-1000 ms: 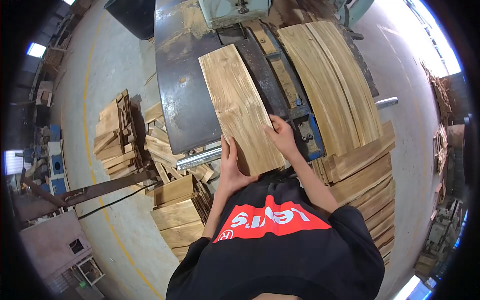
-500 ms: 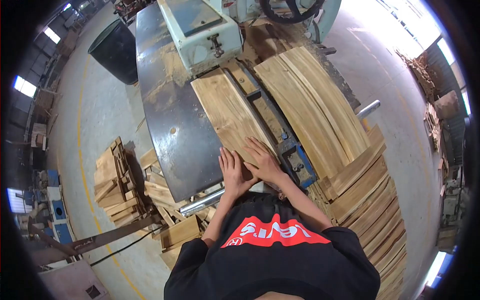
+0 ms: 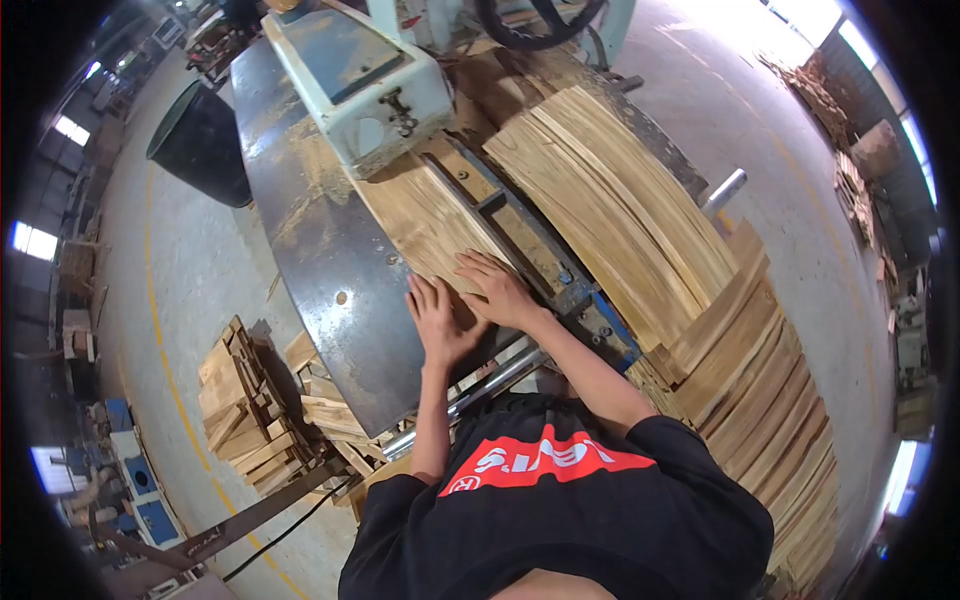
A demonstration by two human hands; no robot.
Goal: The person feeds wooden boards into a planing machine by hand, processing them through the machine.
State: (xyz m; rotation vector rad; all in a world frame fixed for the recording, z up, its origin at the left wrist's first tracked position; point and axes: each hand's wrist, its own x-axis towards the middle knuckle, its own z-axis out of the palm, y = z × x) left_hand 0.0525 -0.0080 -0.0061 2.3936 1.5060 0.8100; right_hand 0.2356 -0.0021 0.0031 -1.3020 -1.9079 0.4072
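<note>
A light wooden board (image 3: 425, 215) lies on the dark metal machine table (image 3: 330, 300), along the left side of a metal guide fence (image 3: 510, 222). Its far end is hidden beneath the pale green machine housing (image 3: 385, 110). My left hand (image 3: 438, 318) rests at the board's near end, fingers spread. Beside it, my right hand (image 3: 498, 290) lies flat on the same end near the fence, fingers outstretched. The thumbs are close together. Neither hand is wrapped round anything.
Right of the fence lie wide boards (image 3: 620, 210), with a large stack of planks (image 3: 765, 400) nearer. Wood offcuts (image 3: 245, 410) are piled on the floor at left. A dark bin (image 3: 200, 145) stands behind. A metal roller (image 3: 500, 378) crosses the table's near edge.
The board has moved forward along the fence, farther under the housing. Both hands have advanced with it, and the arms are stretched farther out. The camera view has shifted.
</note>
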